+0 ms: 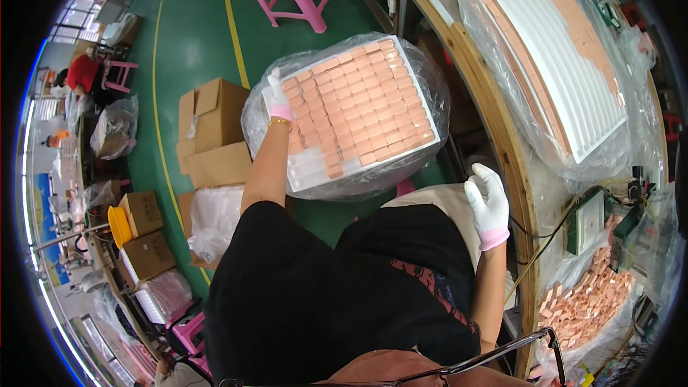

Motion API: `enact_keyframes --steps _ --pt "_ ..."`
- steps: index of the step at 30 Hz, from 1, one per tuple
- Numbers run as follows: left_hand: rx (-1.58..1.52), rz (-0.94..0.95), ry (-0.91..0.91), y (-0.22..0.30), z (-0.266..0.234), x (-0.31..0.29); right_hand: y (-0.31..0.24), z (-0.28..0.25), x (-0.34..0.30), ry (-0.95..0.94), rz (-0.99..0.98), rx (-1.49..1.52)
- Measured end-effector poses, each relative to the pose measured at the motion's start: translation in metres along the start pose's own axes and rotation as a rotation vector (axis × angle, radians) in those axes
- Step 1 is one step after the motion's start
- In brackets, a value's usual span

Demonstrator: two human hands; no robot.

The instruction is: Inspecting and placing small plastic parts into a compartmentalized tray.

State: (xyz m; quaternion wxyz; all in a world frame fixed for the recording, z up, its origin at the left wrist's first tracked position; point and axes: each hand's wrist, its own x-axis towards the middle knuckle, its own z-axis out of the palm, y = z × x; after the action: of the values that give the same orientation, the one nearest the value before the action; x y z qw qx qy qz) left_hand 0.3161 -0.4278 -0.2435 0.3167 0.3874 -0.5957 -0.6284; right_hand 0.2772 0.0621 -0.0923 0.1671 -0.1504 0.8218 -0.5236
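A white ribbed tray (309, 185) lies in clear plastic wrapping in front of me, rows of small copper-coloured blocks (358, 104) covering most of it. Its near left corner shows bare slots. My left hand (276, 94), in a white glove with a pink cuff, is at the tray's far left edge, fingers stretched along it. I see nothing held there, though part of the hand is seen edge-on. My right hand (487, 204), gloved alike, hovers above my lap beside the workbench. Its fingers are bent and apart from the thumb, and it holds nothing.
On the wooden-edged workbench (494, 93) at right lies another white tray (552, 57), partly filled with blocks. A heap of loose copper-coloured blocks (584, 301) sits nearer, by a small green-framed device (589, 222). Cardboard boxes (215, 118) and a pink stool (301, 0) stand on the green floor.
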Motion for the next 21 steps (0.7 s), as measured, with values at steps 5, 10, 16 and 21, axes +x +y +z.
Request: enact_keyframes --steps 5,10,16,21 --pt "0.423 -0.139 0.084 0.054 0.022 -0.026 0.007 -0.004 -0.003 0.017 0.051 0.034" --pt "0.656 0.326 0.151 0.001 0.016 0.009 0.004 -0.027 -0.008 0.094 -0.105 -0.105" --pt "0.292 0.618 0.254 0.017 0.055 0.021 0.014 -0.039 -0.016 0.082 -0.021 0.039" --pt "0.018 0.893 -0.325 0.136 0.267 -0.075 0.009 -0.061 -0.045 0.158 -0.037 0.083"
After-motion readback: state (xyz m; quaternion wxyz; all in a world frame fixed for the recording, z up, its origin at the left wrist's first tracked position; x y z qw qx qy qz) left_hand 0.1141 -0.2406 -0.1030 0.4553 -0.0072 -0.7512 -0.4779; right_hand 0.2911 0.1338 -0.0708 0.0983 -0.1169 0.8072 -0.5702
